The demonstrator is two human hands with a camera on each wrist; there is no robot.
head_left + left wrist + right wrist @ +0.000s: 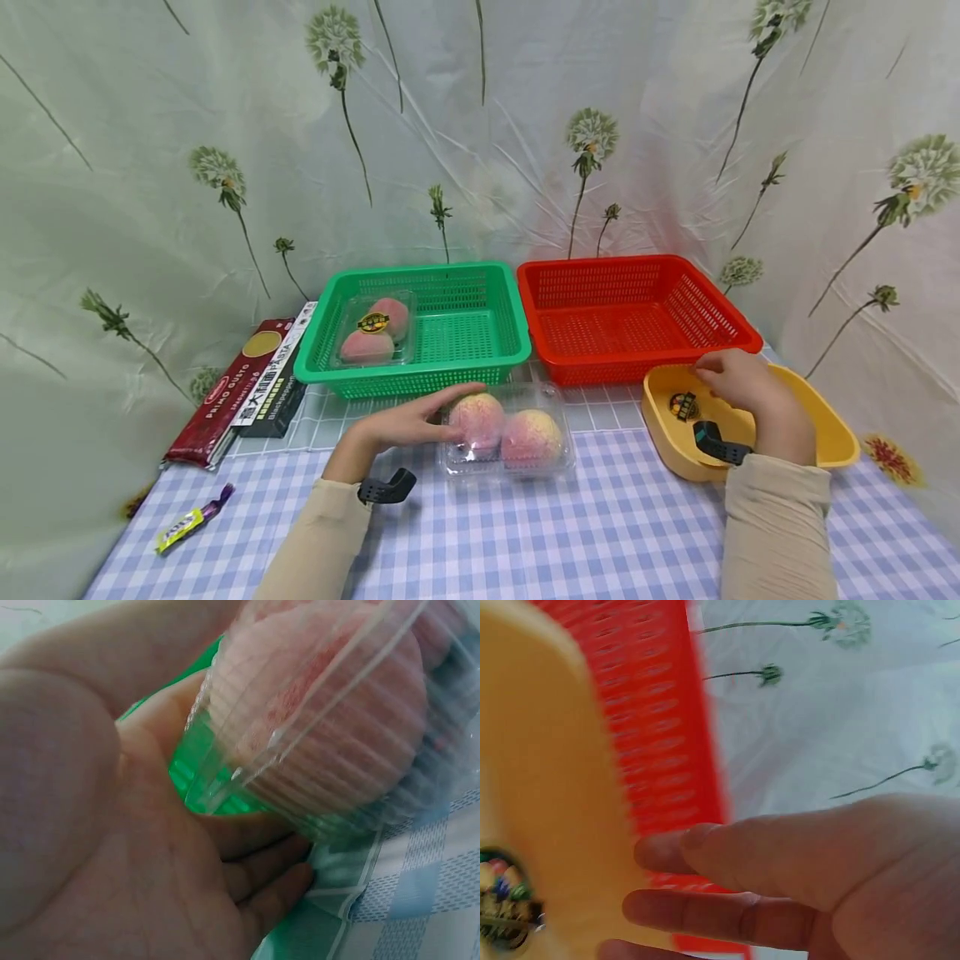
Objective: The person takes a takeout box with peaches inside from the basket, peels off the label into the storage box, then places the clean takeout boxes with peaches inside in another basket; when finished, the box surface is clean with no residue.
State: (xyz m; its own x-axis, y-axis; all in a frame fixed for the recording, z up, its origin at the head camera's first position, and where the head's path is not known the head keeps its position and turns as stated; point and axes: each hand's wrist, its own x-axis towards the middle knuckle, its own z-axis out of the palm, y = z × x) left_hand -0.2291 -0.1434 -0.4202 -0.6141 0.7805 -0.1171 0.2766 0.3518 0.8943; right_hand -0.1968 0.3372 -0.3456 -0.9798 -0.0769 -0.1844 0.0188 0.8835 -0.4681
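A clear plastic box with two pink-yellow peaches sits on the checked cloth. My left hand is at its left end, thumb and fingers spread and touching or very near the plastic. In the left wrist view, the palm faces the box, with the fingers fairly straight beside it. Over the yellow basket, my right hand has loosely bent fingers and nothing visible in them. A round dark label shows inside that basket; whether it is stuck on something clear cannot be told.
A green basket at the back holds another clear box of peaches. Beside it stands a red basket, behind the yellow one. Spaghetti packs and a dark box lie left, with a purple-yellow wrapped snack nearer.
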